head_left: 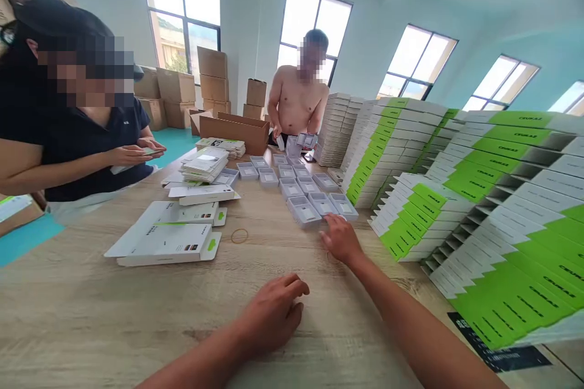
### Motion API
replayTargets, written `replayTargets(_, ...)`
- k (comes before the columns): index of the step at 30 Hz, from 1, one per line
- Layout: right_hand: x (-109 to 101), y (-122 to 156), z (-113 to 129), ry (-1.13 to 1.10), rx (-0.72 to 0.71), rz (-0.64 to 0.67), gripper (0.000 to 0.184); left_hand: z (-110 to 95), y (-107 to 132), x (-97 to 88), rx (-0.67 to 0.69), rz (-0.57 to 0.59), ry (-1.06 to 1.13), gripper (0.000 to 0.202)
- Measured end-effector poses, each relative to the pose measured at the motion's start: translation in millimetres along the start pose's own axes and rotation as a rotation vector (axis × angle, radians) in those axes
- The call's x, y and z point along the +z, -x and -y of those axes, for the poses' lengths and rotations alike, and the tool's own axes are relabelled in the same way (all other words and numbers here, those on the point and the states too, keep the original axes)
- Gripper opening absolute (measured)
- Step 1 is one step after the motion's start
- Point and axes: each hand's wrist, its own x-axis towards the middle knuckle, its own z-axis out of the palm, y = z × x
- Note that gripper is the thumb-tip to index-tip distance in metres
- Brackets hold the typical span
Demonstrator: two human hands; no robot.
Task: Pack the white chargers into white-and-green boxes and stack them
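My left hand (274, 310) rests just over the front of the wooden table with its fingers loosely bent, a gap between thumb and forefinger, and nothing in it. Farther forward, my right hand (341, 240) reaches out with fingers stretched toward the nearest clear plastic trays. Its fingertips are at the front edge of one tray (321, 203); whether they touch it I cannot tell. Beside that stand another tray (304, 211) and a third tray (344, 206), each with a small white piece inside. More such trays extend in rows behind them.
Flat white-and-green cartons (164, 243) lie at left, near a rubber band (239, 236). Tall stacks of CEUKAZ boxes (515, 243) line the right side. One person (132, 155) at left holds a phone-like object; another person (298, 103) stands behind the trays by an open brown carton (241, 134).
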Motion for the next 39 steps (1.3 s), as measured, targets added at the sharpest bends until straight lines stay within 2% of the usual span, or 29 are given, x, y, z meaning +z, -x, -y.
replayTargets(4, 7, 14, -41, -0.009, 0.100, -0.009, 0.044, -5, 0, -3.5, -0.043, 0.013, 0.009, 0.030)
replayTargets(9, 28, 24, -50, -0.085, 0.085, -0.022, 0.046, -11, 4, 2.3, -0.101, -0.020, -0.030, 0.026)
replayTargets(11, 31, 24, -53, -0.117, 0.076, -0.023, 0.050, -8, -2, -8.9, -0.131, -0.052, -0.133, 0.024)
replayTargets(13, 31, 23, -57, -0.153, 0.066, -0.020, 0.050, 5, -17, -36.8, -0.192, -0.086, -0.334, 0.023)
replayTargets(19, 29, 19, -70, -0.303, 0.062, -0.016, 0.037, 83, -78, -166.7, -0.503, -0.159, -0.806, 0.035)
replayTargets(21, 27, 19, -72, -0.362, 0.069, -0.021, 0.035, 101, -90, -191.8, -0.564, -0.109, -0.913, 0.037)
replayTargets(23, 24, 19, -72, -0.418, 0.083, -0.027, 0.036, 109, -98, -201.8, -0.564, -0.048, -0.987, 0.035)
replayTargets(26, 21, 20, -72, -0.498, 0.105, -0.038, 0.035, 100, -106, -200.3, -0.470, -0.005, -1.059, 0.024)
replayTargets(29, 19, 22, -71, -0.577, 0.146, -0.071, 0.033, 72, -97, -188.2, -0.315, -0.033, -1.096, 0.025)
replayTargets(32, 16, 23, -72, -0.661, 0.227, -0.149, 0.030, 42, -57, -158.6, -0.051, -0.049, -1.042, 0.031)
replayTargets(34, 13, 22, -73, -0.728, 0.296, -0.230, 0.033, 31, -19, -130.5, 0.389, -0.006, -0.817, 0.026)
replayTargets(35, 11, 22, -73, -0.768, 0.330, -0.272, 0.036, 29, 0, -117.3, 0.517, 0.045, -0.710, 0.029)
replayTargets(37, 7, 22, -72, -0.869, 0.382, -0.334, 0.044, 31, 28, -99.9, 0.573, 0.123, -0.589, 0.034)
replayTargets(39, 5, 22, -68, -0.995, 0.401, -0.350, 0.053, 36, 42, -100.0, 0.511, 0.215, -0.579, 0.036)
